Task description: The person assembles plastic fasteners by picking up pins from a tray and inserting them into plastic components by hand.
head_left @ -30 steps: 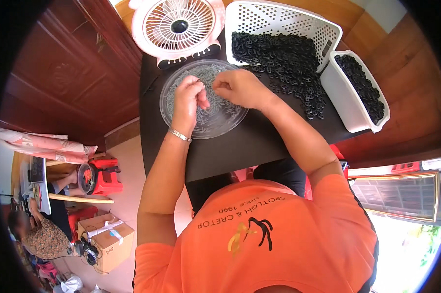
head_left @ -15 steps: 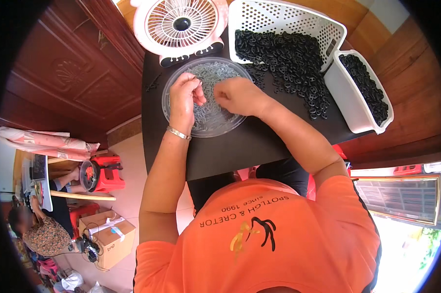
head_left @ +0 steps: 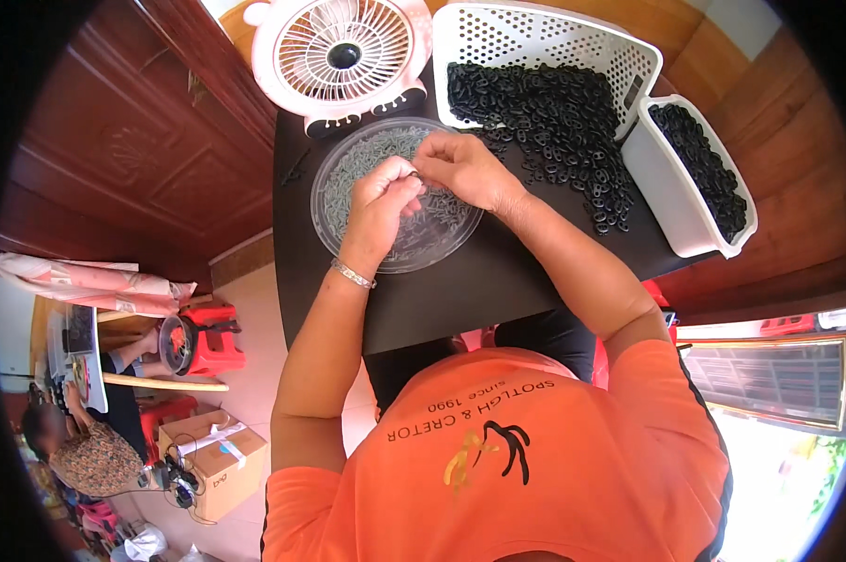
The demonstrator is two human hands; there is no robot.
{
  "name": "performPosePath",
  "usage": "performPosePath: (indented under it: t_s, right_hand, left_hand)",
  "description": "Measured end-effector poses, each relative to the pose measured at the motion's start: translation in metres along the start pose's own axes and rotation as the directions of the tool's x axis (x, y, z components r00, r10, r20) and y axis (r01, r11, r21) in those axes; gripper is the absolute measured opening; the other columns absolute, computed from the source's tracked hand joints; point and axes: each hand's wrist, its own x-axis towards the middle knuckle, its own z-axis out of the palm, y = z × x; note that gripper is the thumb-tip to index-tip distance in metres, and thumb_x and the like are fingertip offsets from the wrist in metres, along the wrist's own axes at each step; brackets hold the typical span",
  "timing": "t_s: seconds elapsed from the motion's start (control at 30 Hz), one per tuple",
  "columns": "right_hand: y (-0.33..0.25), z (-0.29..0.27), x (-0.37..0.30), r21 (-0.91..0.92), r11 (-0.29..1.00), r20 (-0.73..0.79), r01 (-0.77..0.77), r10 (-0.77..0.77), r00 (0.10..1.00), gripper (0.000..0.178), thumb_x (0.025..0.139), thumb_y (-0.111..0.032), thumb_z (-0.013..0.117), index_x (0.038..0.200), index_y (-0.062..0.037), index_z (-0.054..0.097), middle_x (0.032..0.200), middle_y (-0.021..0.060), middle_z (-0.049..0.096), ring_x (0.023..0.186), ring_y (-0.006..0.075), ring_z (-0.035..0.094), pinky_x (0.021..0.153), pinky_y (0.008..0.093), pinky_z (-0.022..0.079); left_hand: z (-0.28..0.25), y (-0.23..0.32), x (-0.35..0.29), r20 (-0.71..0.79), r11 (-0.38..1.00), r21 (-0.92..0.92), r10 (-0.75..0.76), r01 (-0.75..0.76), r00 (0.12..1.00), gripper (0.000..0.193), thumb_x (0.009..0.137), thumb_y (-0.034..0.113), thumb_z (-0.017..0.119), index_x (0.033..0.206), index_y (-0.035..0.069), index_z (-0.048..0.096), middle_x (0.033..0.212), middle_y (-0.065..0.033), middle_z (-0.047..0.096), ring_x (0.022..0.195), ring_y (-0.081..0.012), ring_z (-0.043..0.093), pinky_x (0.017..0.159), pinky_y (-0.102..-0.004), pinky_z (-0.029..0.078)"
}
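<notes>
My left hand (head_left: 380,208), with a bracelet (head_left: 353,273) at its wrist, is closed in a pinch on a small dark piece whose kind is too small to make out. Its fingertips meet those of my right hand (head_left: 468,170), also pinched; whatever it grips is hidden. Both hands are above a round clear plastic tray (head_left: 322,221). Many small, thin grey pieces (head_left: 356,161) lie in the tray, thickest at its far and left sides, thinner toward its near right part.
Behind the tray stands a pink fan (head_left: 345,56). Black flat links (head_left: 564,131) spill from a tipped white perforated basket (head_left: 554,30) onto the black table (head_left: 442,304). More fill a white bin (head_left: 671,201) at the right. Another person (head_left: 95,454) sits far left beyond a cardboard box (head_left: 219,468).
My right hand has lifted from the grey pieces and its fingertips now meet those of my left. My left hand has shifted right and slightly nearer.
</notes>
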Motion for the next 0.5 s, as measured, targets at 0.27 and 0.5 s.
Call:
performPosePath:
  t_s: [0.27,0.5]
  right_hand:
    - [-0.003,-0.005,0.000,-0.015,0.999,0.140,0.031,-0.029,0.990,0.015,0.088,-0.014,0.056,0.081,-0.0015,0.058,0.074,0.0010,0.057,0.067,0.0075,0.050,0.062,0.0221,0.042]
    - [-0.009,0.001,-0.004,0.232,0.966,0.020,0.113,-0.121,0.992,0.013,0.090,-0.013,0.057,0.088,-0.0012,0.060,0.077,0.0008,0.058,0.070,0.0076,0.050,0.066,0.0221,0.043]
  left_hand:
    - [-0.003,0.001,0.002,-0.066,0.987,-0.158,-0.030,0.020,0.997,0.012,0.083,0.011,0.052,0.077,0.002,0.056,0.071,-0.0049,0.059,0.059,-0.0098,0.053,0.053,-0.0223,0.042]
    - [0.000,0.005,-0.002,-0.106,0.942,-0.329,-0.105,0.064,0.989,0.012,0.083,0.012,0.054,0.079,0.001,0.056,0.065,-0.0034,0.055,0.052,-0.0120,0.051,0.048,-0.0235,0.039]
